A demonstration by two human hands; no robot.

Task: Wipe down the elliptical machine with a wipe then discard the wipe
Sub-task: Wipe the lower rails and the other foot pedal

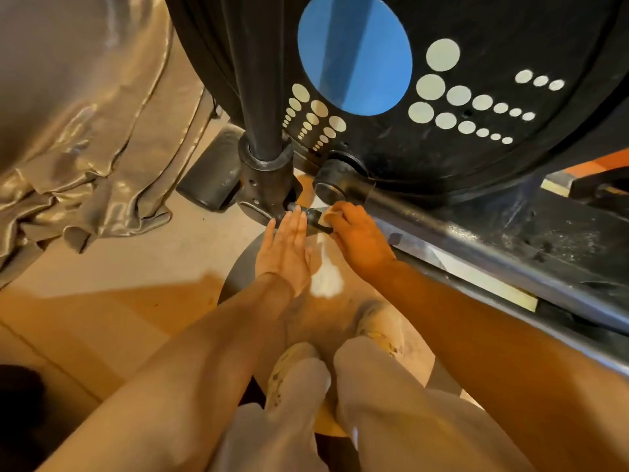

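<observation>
The black elliptical machine point(459, 155) fills the upper right, its round housing marked with a blue oval and pale dots. A black upright post point(263, 107) drops into a collar at its base. My right hand point(357, 233) grips a small pale wipe point(332, 212) and presses it on a short black bar low beside the collar. My left hand point(287, 247) is flat with straight fingers, its fingertips touching the same bar near the collar. A long dark rail point(476, 247) runs from the pivot toward the lower right.
A shiny beige curtain point(85, 131) pools on the floor at the left. A black foot point(207, 178) of the machine sticks out by the collar. My legs in light trousers and my shoes point(377, 330) stand on the tan floor below.
</observation>
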